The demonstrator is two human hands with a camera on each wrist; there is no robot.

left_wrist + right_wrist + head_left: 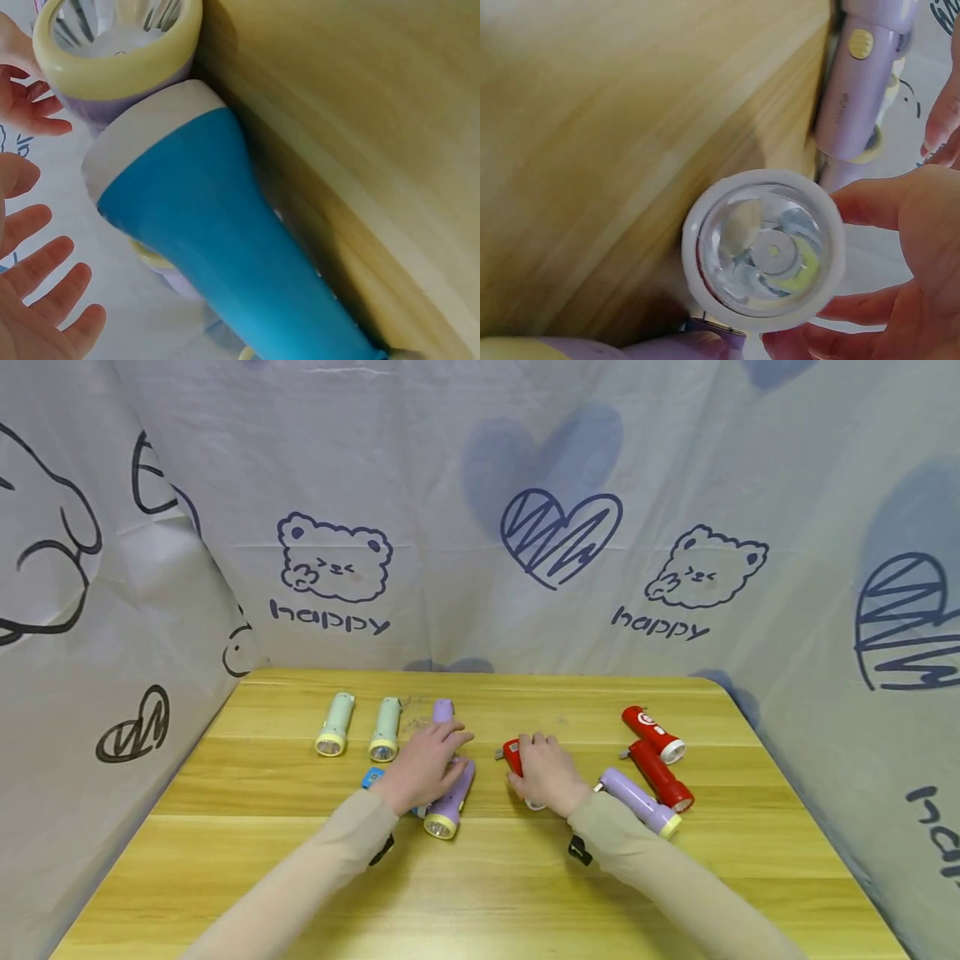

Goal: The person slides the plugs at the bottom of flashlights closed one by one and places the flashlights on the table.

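Observation:
My left hand [423, 767] is over a blue flashlight [217, 202] with a whitish head, its fingers spread and apart from it in the left wrist view. Beside the blue one lies a purple flashlight [454, 795] with a yellow head, partly covered by the hand in the head view. Another purple flashlight [443, 710] lies farther back. My right hand [551, 772] grips a red flashlight [513, 755] from above, thumb on one side and fingers on the other. Its round white-rimmed lens [772, 251] faces the right wrist camera.
Two pale green flashlights, one at far left [337, 724] and one nearer the middle [386, 728], lie at the back. On the right are two red flashlights, a rear one [651, 732] and a front one [660, 775], beside a purple flashlight [637, 799]. Printed cloth [450, 610] surrounds the wooden table [480, 893].

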